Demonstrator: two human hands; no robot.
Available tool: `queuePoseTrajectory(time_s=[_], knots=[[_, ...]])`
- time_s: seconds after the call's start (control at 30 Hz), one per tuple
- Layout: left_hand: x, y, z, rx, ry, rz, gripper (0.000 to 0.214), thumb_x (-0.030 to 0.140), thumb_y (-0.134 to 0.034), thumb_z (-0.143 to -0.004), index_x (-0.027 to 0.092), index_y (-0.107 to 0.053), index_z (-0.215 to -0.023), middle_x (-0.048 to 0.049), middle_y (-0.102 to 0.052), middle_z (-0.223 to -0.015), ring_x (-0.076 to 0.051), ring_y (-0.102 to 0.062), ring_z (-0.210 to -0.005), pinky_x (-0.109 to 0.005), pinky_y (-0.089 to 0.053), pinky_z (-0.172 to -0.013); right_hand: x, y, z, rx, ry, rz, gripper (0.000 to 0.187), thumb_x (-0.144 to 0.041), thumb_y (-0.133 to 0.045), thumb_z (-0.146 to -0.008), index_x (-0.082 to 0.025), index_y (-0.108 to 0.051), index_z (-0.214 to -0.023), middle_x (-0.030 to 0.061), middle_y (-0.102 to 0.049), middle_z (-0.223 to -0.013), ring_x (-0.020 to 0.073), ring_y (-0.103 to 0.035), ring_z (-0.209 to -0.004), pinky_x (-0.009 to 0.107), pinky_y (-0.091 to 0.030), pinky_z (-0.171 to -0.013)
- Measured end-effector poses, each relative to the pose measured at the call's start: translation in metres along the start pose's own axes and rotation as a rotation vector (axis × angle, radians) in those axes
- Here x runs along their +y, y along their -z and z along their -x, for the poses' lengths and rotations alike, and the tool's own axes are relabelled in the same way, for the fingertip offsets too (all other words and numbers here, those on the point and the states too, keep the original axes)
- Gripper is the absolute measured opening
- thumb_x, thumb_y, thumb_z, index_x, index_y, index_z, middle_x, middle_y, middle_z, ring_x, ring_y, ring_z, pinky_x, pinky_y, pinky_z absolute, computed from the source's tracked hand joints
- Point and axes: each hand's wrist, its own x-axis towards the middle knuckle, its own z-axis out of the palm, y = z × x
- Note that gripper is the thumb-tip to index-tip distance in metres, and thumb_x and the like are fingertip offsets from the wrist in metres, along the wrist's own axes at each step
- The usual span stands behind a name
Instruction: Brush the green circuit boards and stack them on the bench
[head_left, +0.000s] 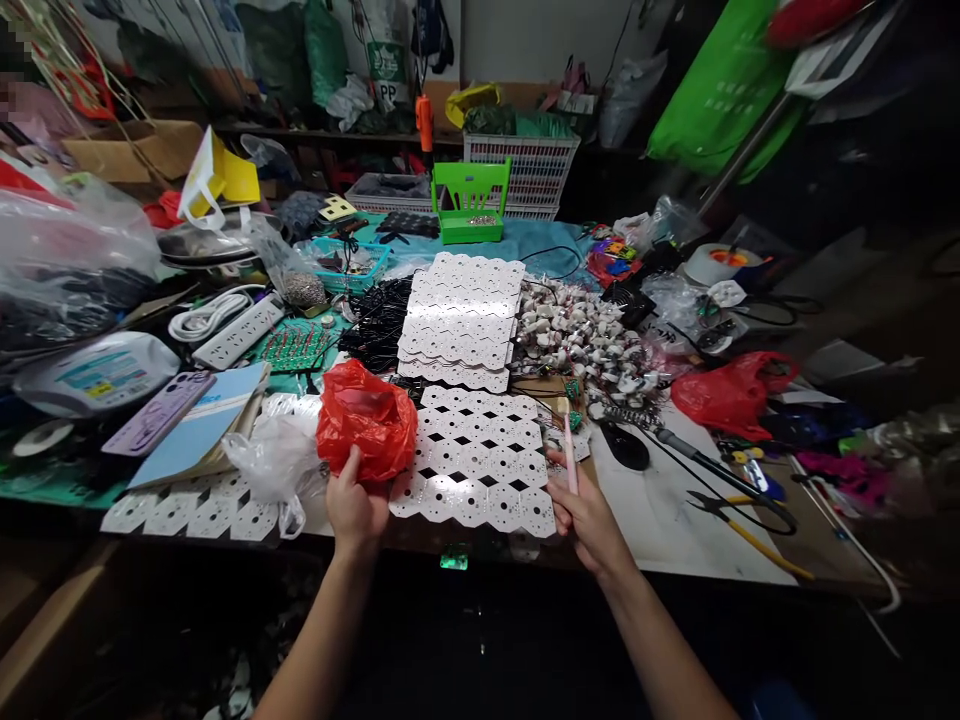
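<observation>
My left hand (pixel 356 508) is closed on a crumpled red plastic bag (pixel 367 415), thumb on top, at the left edge of a white circuit board panel (pixel 469 462). That panel has rows of dark diamond-shaped gaps. A pink-handled toothbrush (pixel 571 460) stands upright in my right hand (pixel 589 525), bristle end up. The fingers of this hand also reach the panel's right edge; whether they grip it is unclear. Behind the panel lies a stack of similar white panels (pixel 461 315). A thin white plastic bag (pixel 277 455) lies left of the red one.
Right of the stack is a heap of small white wired parts (pixel 574 335); black cables (pixel 382 320) bunch on its left. A black mouse (pixel 624 446), a soldering iron (pixel 697 462) and yellow-handled pliers (pixel 739 520) lie rightward. A phone (pixel 159 412) and notebook (pixel 199 425) lie left.
</observation>
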Motion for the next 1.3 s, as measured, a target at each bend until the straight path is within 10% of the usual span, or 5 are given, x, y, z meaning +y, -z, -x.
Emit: queuePoseTrajectory(time_s=[0.47,0.9,1.3], knots=[[0.028,-0.001,0.029,-0.102,-0.068,-0.024,0.028,0.027,-0.076,-0.08,0.021,-0.072,-0.107,-0.0041,-0.075,-0.108,-0.018,-0.069,-0.102,-0.028,-0.056,-0.093,-0.015,0.015,0.034,0.128,0.252,0.214,0.042,-0.043,-0.07,-0.081,-0.025,-0.051,-0.114,-0.0087,-0.05,-0.071,0.0021,-0.035,-0.034,0.016,-0.028,-0.031],[0.031,0.027,-0.001,-0.09,-0.003,-0.028,0.035,0.025,-0.085,-0.068,0.019,-0.073,-0.1,-0.0022,-0.076,-0.098,-0.014,-0.07,-0.088,-0.022,-0.055,-0.087,-0.125,-0.069,-0.175,0.128,0.578,0.297,0.037,-0.039,-0.061,-0.079,-0.021,-0.055,-0.111,-0.0075,-0.049,-0.068,0.0069,-0.039,-0.043,0.021,-0.035,-0.038],[0.026,0.027,0.015,-0.262,0.208,-0.016,0.037,0.029,-0.083,-0.068,0.018,-0.072,-0.102,-0.0069,-0.077,-0.101,-0.024,-0.074,-0.088,-0.033,-0.061,-0.081,-0.019,-0.092,-0.103,-0.275,0.306,0.365,0.048,-0.064,-0.068,-0.076,-0.017,-0.073,-0.085,-0.0056,-0.045,-0.049,0.0088,-0.035,-0.037,0.023,-0.027,-0.035]])
